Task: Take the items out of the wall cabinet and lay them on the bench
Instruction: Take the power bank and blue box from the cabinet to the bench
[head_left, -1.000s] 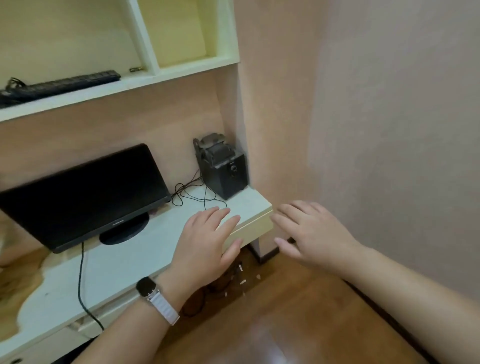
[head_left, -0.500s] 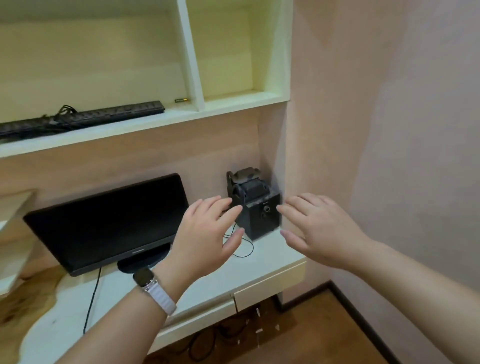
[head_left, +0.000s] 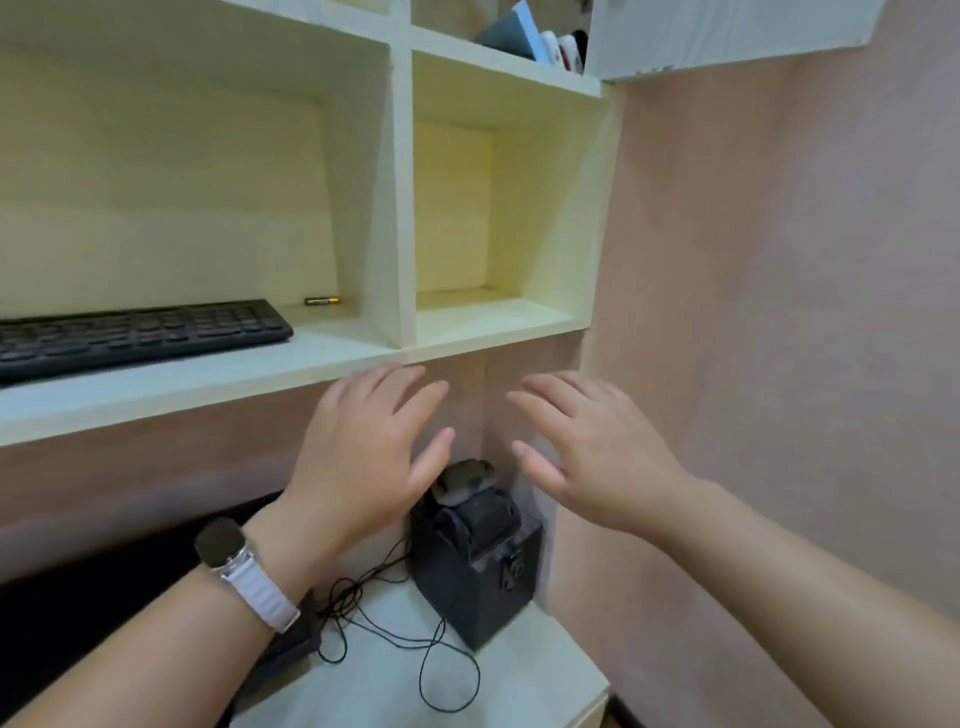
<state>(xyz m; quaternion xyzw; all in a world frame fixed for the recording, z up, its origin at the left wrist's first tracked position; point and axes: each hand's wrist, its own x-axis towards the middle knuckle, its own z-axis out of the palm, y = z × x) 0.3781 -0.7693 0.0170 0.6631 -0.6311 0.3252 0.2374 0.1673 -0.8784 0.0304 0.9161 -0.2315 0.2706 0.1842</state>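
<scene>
My left hand (head_left: 371, 457) and right hand (head_left: 592, 452) are both raised, palms out, fingers spread, holding nothing, just under the cabinet (head_left: 400, 208) shelf edge. A black keyboard (head_left: 135, 332) lies flat in the left compartment, long axis left-right, its right end pointing toward the divider. A small battery (head_left: 322, 301) lies behind it, also running left-right. The right compartment looks bare. The top cubby holds a book-like thing (head_left: 511, 31), blurry, so I can't say more. Below is the white bench (head_left: 519, 670), with a black speaker (head_left: 475, 556) in the corner and a thin cable (head_left: 415, 639) looped beside it. There's a watch (head_left: 228, 551) on my left wrist and a pink wall (head_left: 779, 312) on the right.
</scene>
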